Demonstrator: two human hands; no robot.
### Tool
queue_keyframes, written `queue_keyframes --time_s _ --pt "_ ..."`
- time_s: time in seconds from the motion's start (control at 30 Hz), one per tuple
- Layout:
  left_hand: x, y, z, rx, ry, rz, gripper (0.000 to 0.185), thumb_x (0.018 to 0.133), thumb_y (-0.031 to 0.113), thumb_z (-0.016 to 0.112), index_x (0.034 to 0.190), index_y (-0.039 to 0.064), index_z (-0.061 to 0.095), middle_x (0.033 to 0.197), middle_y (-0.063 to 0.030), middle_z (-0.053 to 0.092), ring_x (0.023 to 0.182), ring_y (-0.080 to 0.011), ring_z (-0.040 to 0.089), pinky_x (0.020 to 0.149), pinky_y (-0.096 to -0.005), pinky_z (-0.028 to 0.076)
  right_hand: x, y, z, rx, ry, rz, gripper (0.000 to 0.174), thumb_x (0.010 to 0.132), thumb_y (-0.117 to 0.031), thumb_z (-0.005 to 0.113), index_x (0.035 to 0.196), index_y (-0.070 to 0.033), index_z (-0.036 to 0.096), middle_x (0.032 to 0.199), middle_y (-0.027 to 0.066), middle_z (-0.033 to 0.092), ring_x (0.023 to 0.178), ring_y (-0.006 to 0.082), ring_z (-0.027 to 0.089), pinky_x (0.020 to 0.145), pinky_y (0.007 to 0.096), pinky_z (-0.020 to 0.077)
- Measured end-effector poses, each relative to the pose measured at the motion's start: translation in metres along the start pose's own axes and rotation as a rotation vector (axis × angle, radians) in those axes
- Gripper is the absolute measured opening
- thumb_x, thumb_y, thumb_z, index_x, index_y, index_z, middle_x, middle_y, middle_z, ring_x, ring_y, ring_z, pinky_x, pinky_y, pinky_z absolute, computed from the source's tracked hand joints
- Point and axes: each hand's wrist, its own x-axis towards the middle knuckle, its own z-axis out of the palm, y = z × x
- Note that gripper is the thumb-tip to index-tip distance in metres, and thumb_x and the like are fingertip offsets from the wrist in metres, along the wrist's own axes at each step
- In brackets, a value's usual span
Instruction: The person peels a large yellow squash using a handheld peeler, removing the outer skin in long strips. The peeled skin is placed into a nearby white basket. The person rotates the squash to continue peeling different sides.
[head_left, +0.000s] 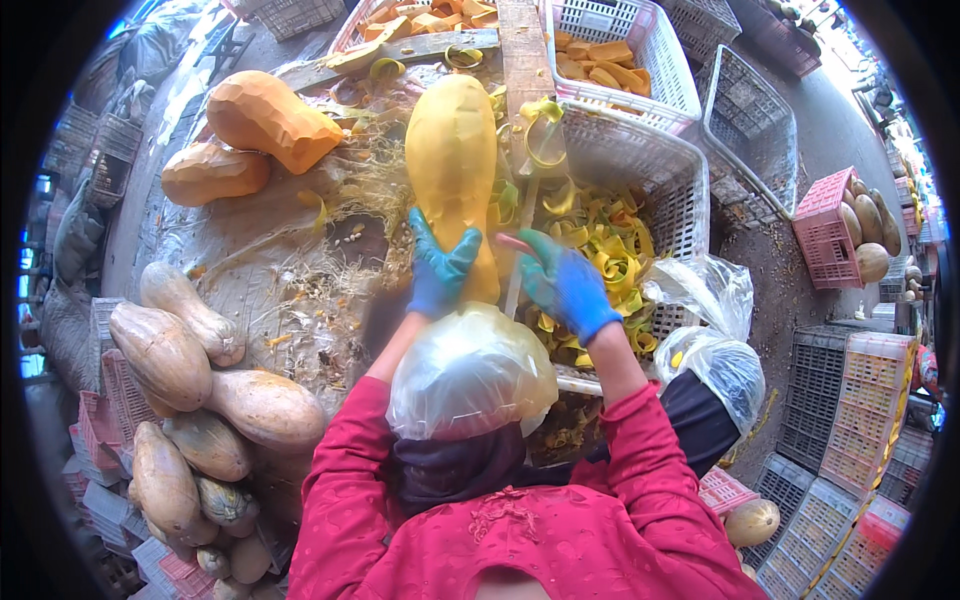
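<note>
A peeled yellow squash (452, 150) lies lengthwise before me, its narrow end towards my body. My left hand (441, 262), in a blue and green coated glove, rests on its narrow part with thumb and fingers spread around it. My right hand (559, 277), gloved alike, is closed on a tool with a pinkish handle (513, 241), just right of the squash; the tool's working end is blurred. Below the right hand, curled yellow-green peels (619, 262) fill part of a white plastic crate (681, 217). A wooden board (525, 67) runs beyond the squash.
Two peeled orange squashes (259, 120) lie at the far left. Unpeeled squashes (161, 356) are heaped at the near left. Stringy pulp and seeds (307, 307) litter the work surface. Another white crate (637, 45) holds orange pieces. A grey crate (750, 127) and a pink crate (825, 232) stand right.
</note>
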Motion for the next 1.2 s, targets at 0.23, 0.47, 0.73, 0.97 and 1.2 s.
queue_keyframes --time_s 0.23,0.47,0.73,0.97,1.2 --pt "0.014 0.026 -0.026 0.427 -0.177 -0.101 0.079 0.084 0.056 0.082 0.128 -0.006 0.058 0.097 -0.0183 0.071 0.084 -0.0265 0.068 0.074 -0.0420 0.055 -0.035 0.048 0.039 0.139 0.230 0.160 0.058 0.097 -0.035 0.059 0.147 -0.007 0.053 0.120 0.0298 0.069 0.112 0.0447 0.067 0.095 0.0506 0.0531" --pt "0.049 0.055 -0.059 0.875 -0.477 -0.190 0.081 0.082 0.048 0.084 0.137 -0.003 0.053 0.107 -0.0231 0.072 0.086 -0.0295 0.070 0.068 -0.0427 0.056 0.014 0.020 0.029 0.173 0.349 0.033 0.042 0.097 -0.032 0.059 0.136 -0.015 0.057 0.115 0.0273 0.070 0.105 0.0476 0.068 0.090 0.0536 0.0538" --pt "0.021 0.060 -0.043 0.296 -0.257 -0.448 0.139 0.077 0.054 0.089 0.157 -0.016 0.000 0.142 -0.0327 0.053 0.121 -0.0357 0.063 0.094 -0.0391 0.056 0.157 -0.049 -0.014 -0.115 0.298 0.008 0.044 0.099 -0.032 0.053 0.139 -0.014 0.056 0.113 0.0251 0.072 0.103 0.0445 0.070 0.089 0.0534 0.0548" --pt "-0.044 0.045 0.020 0.519 -0.152 -0.489 0.131 0.084 0.059 0.071 0.162 -0.004 -0.014 0.145 -0.0349 0.052 0.126 -0.0435 0.060 0.104 -0.0456 0.049 0.111 -0.052 0.014 -0.200 0.251 -0.011 0.043 0.099 -0.027 0.050 0.138 -0.010 0.056 0.108 0.0231 0.074 0.098 0.0423 0.072 0.087 0.0528 0.0559" --pt "-0.056 0.026 0.037 0.245 0.097 -0.193 0.121 0.085 0.052 0.078 0.164 -0.003 0.005 0.150 -0.0274 0.049 0.131 -0.0365 0.057 0.110 -0.0391 0.045 0.042 -0.023 0.017 -0.106 0.193 -0.067 0.039 0.096 -0.024 0.058 0.135 -0.017 0.056 0.099 0.0218 0.075 0.092 0.0425 0.074 0.079 0.0536 0.0577"
